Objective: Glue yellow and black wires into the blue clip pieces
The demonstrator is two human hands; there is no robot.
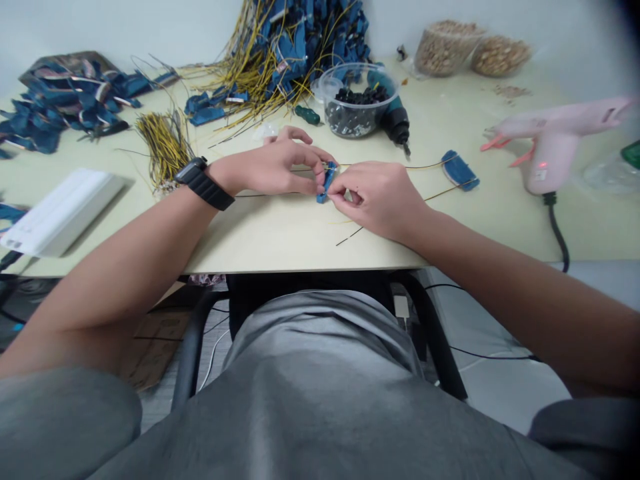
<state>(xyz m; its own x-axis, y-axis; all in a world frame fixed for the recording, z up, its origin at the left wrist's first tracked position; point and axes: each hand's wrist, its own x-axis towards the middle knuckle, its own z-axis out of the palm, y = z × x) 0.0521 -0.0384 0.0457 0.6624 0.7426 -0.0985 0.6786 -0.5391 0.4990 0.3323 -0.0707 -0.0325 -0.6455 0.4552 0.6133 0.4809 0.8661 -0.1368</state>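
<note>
A small blue piece with thin wires is between my two hands, just above the pale table. The fingers of my left hand, which wears a black watch on its wrist, close on its left side. From the right, my right hand pinches at its edge with thumb and forefinger; whether a wire is in that pinch is hidden. Black and yellow wires run out past both hands. To the right, a blue curved piece lies at the ends of two wires.
A pink glue gun stands at right, its red light lit. Behind are a clear tub of black parts, a power drill, and a heap of blue pieces with yellow wires. A wire bundle and white box lie left.
</note>
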